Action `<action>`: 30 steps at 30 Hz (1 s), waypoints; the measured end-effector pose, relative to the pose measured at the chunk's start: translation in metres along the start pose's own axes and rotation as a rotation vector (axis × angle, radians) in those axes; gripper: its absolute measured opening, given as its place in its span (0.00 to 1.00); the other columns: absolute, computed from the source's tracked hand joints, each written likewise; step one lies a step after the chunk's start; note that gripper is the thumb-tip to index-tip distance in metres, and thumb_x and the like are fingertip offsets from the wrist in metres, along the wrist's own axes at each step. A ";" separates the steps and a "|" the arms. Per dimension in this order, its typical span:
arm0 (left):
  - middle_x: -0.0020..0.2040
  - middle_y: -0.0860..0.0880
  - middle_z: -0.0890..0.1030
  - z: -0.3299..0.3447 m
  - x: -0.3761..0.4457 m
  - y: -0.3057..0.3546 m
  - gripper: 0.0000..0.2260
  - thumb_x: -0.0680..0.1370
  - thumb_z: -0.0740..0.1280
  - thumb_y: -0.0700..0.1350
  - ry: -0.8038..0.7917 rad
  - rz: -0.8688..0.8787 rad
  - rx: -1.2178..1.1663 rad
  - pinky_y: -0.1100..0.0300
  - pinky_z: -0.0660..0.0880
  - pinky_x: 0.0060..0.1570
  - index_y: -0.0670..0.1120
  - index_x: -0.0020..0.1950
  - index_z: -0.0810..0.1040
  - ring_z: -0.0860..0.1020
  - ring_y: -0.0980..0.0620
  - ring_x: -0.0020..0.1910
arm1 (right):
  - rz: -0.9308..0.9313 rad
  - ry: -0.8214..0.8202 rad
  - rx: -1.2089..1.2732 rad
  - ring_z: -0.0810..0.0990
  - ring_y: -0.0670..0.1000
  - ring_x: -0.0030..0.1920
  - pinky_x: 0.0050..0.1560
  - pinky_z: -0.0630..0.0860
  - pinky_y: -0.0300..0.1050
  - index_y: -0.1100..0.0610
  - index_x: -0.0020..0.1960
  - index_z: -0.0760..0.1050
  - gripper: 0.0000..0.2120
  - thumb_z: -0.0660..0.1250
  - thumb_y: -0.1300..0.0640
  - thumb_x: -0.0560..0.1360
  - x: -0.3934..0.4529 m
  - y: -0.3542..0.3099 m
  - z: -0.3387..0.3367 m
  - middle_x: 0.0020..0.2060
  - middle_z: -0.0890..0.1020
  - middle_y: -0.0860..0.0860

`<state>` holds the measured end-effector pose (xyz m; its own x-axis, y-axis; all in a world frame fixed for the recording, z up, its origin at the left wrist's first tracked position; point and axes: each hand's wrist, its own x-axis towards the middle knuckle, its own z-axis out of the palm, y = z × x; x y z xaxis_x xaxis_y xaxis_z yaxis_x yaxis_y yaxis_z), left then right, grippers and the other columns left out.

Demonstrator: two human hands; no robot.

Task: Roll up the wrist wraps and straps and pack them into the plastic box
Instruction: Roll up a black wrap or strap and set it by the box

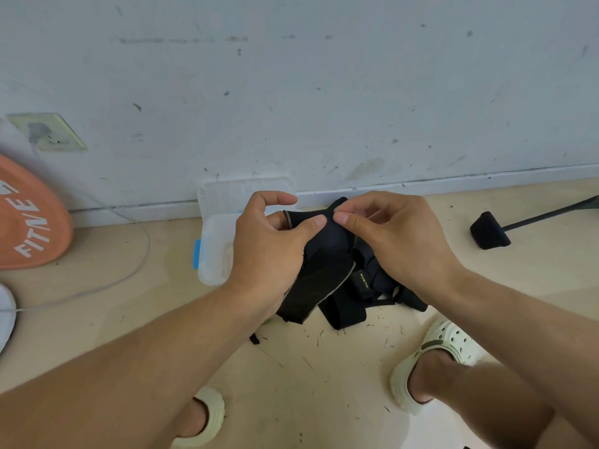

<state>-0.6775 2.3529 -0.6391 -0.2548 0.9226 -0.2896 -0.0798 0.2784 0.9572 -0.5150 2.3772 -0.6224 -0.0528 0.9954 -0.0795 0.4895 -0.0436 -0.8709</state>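
A black wrist wrap (327,241) is held up above the floor between both hands. My left hand (269,247) grips its top edge with thumb and curled fingers. My right hand (389,234) pinches the same top edge just to the right. The wrap's loose end (317,290) hangs down below my left hand. More black straps (366,286) lie bunched on the floor under my hands, one with a yellow label. The clear plastic box (214,251) with a blue latch stands on the floor behind my left hand, its lid (240,192) leaning against the wall.
An orange disc (29,215) with white letters leans at the far left, with a white cable (136,228) trailing from a wall socket (48,131). A black padded foot on a rod (489,234) lies at the right. My feet in pale clogs (437,358) stand on the beige floor.
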 end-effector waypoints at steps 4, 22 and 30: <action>0.43 0.42 0.87 0.000 0.000 0.002 0.17 0.75 0.78 0.40 -0.016 0.000 0.029 0.40 0.83 0.52 0.53 0.58 0.75 0.87 0.44 0.44 | 0.006 -0.018 -0.039 0.75 0.40 0.31 0.34 0.71 0.26 0.47 0.45 0.84 0.05 0.72 0.52 0.79 0.002 0.002 0.001 0.36 0.82 0.47; 0.28 0.58 0.77 -0.006 0.007 0.007 0.14 0.83 0.67 0.53 -0.124 0.149 0.400 0.73 0.70 0.32 0.58 0.68 0.72 0.74 0.60 0.28 | 0.086 -0.484 -0.274 0.77 0.40 0.62 0.59 0.75 0.38 0.38 0.68 0.75 0.32 0.59 0.72 0.77 0.019 0.013 -0.015 0.60 0.80 0.37; 0.28 0.59 0.79 -0.010 0.008 0.021 0.11 0.83 0.64 0.58 -0.273 0.207 0.490 0.74 0.68 0.36 0.57 0.61 0.79 0.76 0.68 0.31 | -0.011 -0.773 -0.155 0.81 0.47 0.63 0.72 0.71 0.54 0.53 0.57 0.81 0.10 0.75 0.57 0.76 0.015 0.012 -0.005 0.57 0.85 0.45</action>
<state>-0.6910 2.3634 -0.6216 0.0441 0.9881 -0.1476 0.4154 0.1163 0.9022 -0.5056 2.3916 -0.6316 -0.6207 0.6519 -0.4357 0.5981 0.0344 -0.8007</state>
